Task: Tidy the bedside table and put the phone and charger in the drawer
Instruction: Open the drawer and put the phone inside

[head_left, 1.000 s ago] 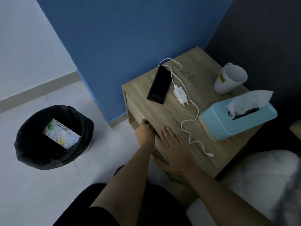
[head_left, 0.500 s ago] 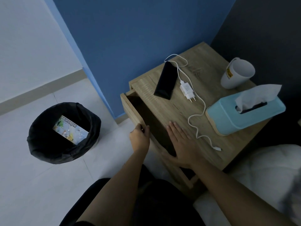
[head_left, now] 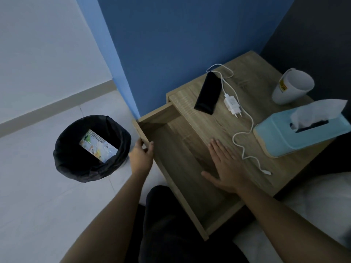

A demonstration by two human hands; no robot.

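Observation:
The wooden bedside table has its drawer pulled far out, with nothing visible inside. My left hand grips the drawer's front panel at its left end. Fingers spread, my right hand lies flat on the table's front edge. A black phone lies face down on the tabletop. Just right of it sits a white charger plug, and its white cable winds toward the front edge.
A light blue tissue box and a white mug stand on the right of the tabletop. A black-lined bin with a wrapper inside sits on the floor to the left. A blue wall is behind, white bedding at lower right.
The drawer went from shut to pulled far out toward me, drawn by my left hand. My right hand stayed flat on the table's front edge.

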